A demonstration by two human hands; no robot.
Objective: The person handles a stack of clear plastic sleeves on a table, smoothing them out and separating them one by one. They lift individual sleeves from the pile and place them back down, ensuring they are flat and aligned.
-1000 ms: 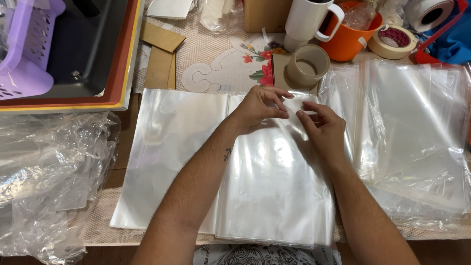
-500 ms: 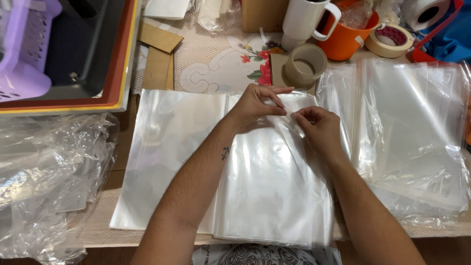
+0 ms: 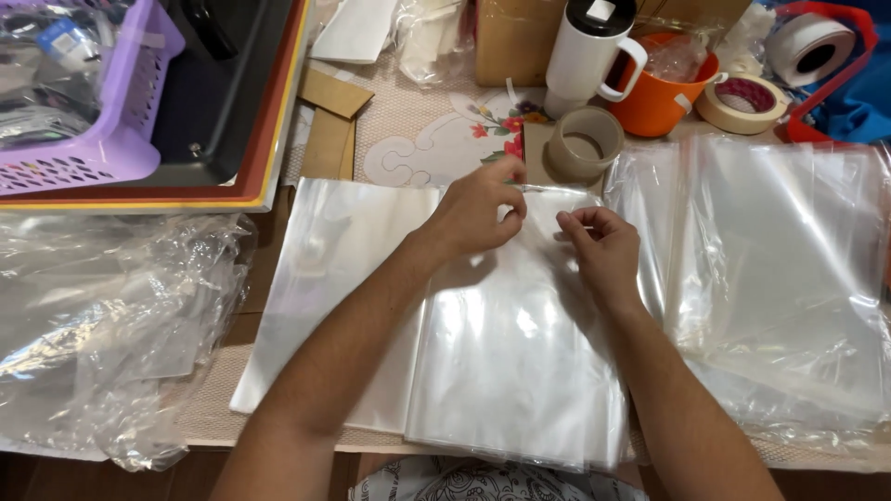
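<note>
Centrally: your left hand (image 3: 478, 209) pinches top edge of clear plastic bag (image 3: 510, 353), which lies flat on stack at table's near edge; your right hand (image 3: 603, 243) pinches same edge just beside it. Brown tape roll (image 3: 583, 144) near, beyond fingertips.

A home packing table — stacked clear plastic bags (image 3: 501, 371), tape rolls (image 3: 583, 144), a mug (image 3: 587, 51), a lilac basket (image 3: 102, 111) crowding a floral mat (image 3: 445, 139).

Purple basket (image 3: 88, 139), white mug (image 3: 587, 51) — orange cup (image 3: 661, 93).
</note>
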